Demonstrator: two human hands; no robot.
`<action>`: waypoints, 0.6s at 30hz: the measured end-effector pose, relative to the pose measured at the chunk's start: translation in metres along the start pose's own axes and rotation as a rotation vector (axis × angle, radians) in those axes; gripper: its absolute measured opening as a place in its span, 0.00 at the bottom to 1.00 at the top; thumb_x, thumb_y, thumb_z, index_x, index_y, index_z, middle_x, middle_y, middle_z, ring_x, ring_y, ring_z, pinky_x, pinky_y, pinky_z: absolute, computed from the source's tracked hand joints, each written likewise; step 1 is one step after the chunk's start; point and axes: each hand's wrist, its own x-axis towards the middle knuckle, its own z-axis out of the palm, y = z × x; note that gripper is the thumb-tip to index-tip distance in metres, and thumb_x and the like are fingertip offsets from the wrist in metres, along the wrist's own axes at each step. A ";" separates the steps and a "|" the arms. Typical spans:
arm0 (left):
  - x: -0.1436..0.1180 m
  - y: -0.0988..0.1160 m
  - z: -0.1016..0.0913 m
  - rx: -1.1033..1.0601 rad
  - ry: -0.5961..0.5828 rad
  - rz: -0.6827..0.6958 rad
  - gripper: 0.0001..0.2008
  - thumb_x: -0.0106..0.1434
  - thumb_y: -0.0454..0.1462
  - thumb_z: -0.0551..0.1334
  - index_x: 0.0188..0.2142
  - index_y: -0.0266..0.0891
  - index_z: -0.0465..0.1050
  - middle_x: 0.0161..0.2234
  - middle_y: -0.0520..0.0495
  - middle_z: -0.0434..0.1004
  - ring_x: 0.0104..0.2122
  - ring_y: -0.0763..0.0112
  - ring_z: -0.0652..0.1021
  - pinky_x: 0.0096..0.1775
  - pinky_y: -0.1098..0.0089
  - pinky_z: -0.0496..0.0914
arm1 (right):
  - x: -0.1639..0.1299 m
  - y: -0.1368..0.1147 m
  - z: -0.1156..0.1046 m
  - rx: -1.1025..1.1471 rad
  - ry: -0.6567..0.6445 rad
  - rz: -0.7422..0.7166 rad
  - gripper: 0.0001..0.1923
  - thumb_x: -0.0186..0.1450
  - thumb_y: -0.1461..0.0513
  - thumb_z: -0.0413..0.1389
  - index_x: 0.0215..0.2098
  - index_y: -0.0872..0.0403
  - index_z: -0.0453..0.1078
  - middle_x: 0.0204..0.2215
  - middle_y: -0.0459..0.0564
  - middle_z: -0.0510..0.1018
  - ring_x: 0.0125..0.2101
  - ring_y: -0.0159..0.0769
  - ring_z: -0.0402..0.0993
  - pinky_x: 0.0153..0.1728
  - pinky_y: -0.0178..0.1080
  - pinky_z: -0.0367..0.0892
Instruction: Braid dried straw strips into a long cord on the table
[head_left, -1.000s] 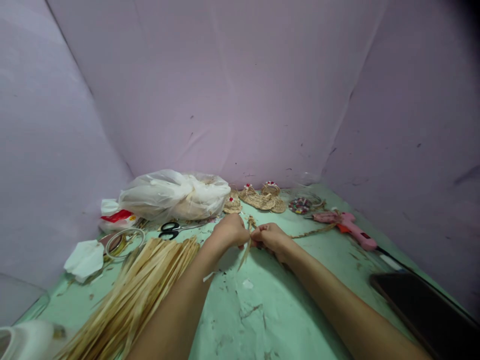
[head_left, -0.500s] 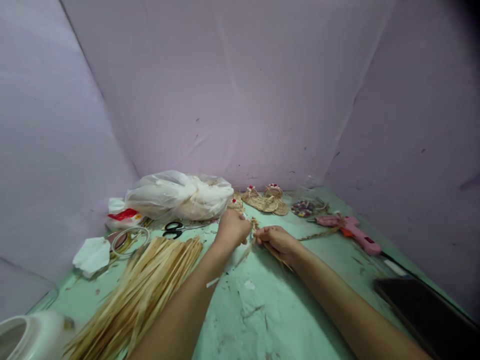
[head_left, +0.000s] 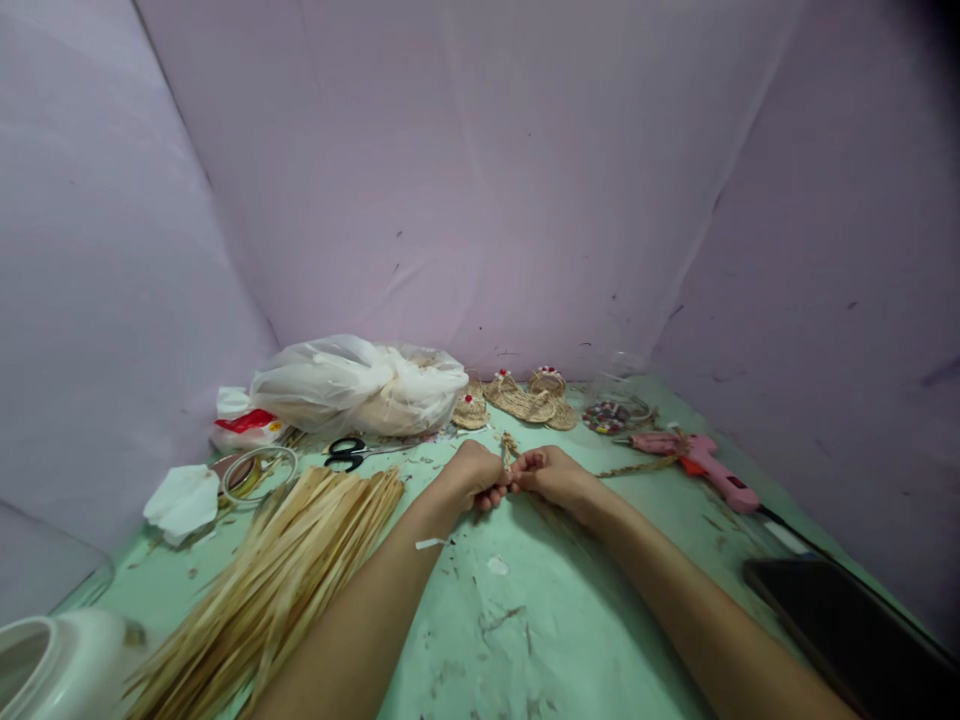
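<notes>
Both hands meet over the middle of the green table, fingers closed on a short braid of dried plant fibre [head_left: 508, 450]. My left hand [head_left: 478, 474] pinches it from the left, its fingertips curled underneath. From the right, my right hand [head_left: 551, 478] grips the braid's near end, thumb and fingers touching the left fingertips. Loose strands trail below the right hand, blurred. A longer braided cord [head_left: 634, 468] runs from behind the right hand toward the glue gun. The exact spot between the fingertips is hidden.
Left lie a bundle of dried strips [head_left: 300, 570], scissors [head_left: 351, 453], tape rolls [head_left: 259, 476] and a white jar [head_left: 71, 665]. Behind are a tied plastic bag [head_left: 360, 385], small woven slippers [head_left: 521, 400] and beads [head_left: 607, 416]. A pink glue gun [head_left: 712, 465] and a dark phone-like slab [head_left: 840, 620] are right.
My left hand has come down and toward the right hand, so the fingertips now touch. The loose strand that hung between them is no longer visible there.
</notes>
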 end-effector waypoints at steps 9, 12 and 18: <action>0.004 -0.004 0.010 -0.010 0.208 0.089 0.07 0.42 0.28 0.55 0.13 0.35 0.58 0.08 0.55 0.54 0.10 0.81 0.56 0.14 0.77 0.47 | -0.036 -0.035 0.013 -0.910 0.374 -0.086 0.07 0.50 0.65 0.52 0.25 0.57 0.71 0.25 0.57 0.76 0.28 0.41 0.71 0.23 0.34 0.54; 0.002 -0.003 0.009 -0.057 0.157 0.052 0.08 0.42 0.29 0.54 0.12 0.37 0.54 0.08 0.56 0.52 0.09 0.82 0.54 0.14 0.76 0.46 | -0.047 -0.044 0.022 -0.990 0.349 -0.055 0.10 0.53 0.62 0.50 0.27 0.57 0.72 0.26 0.59 0.76 0.29 0.42 0.72 0.24 0.35 0.56; 0.002 -0.007 0.000 -0.070 0.073 0.044 0.08 0.41 0.28 0.53 0.12 0.37 0.53 0.07 0.57 0.50 0.09 0.83 0.52 0.14 0.77 0.43 | -0.050 -0.046 0.024 -1.013 0.199 -0.132 0.09 0.50 0.65 0.53 0.28 0.57 0.73 0.26 0.56 0.76 0.29 0.37 0.71 0.27 0.32 0.58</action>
